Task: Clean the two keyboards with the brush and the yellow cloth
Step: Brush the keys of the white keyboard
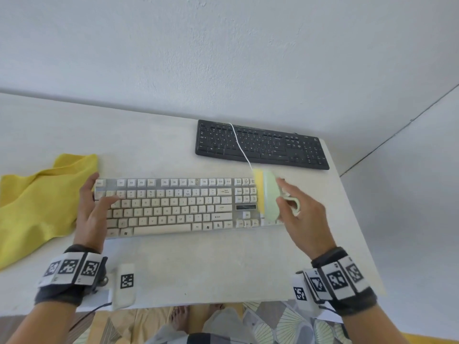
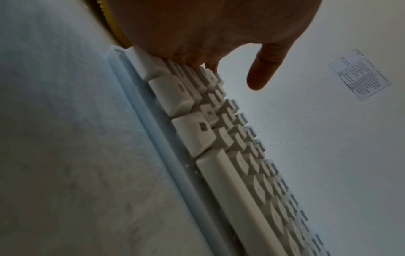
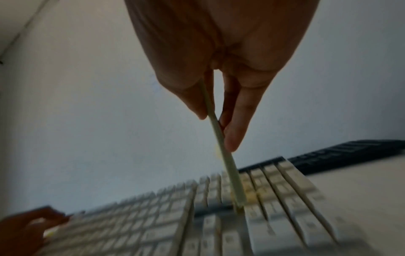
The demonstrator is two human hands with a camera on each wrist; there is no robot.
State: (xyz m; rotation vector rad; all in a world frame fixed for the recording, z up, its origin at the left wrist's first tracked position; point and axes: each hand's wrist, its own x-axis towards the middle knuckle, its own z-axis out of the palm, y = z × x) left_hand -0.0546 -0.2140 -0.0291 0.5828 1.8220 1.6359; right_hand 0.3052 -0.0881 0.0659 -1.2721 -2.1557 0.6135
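While the left hand (image 1: 93,207) lies flat on the white keyboard (image 1: 173,207), the right hand (image 1: 301,214) fingers pinch the brush (image 1: 269,197) over its right end.

white keyboard (image 1: 173,207) keycaps read f1 to f12, letters, "back space" and "shift"; other print is unreadable.

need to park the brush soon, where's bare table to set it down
Bare table runs between the white keyboard and the near edge. Another patch lies left of the black keyboard. Crowded: the yellow cloth fills the left side.
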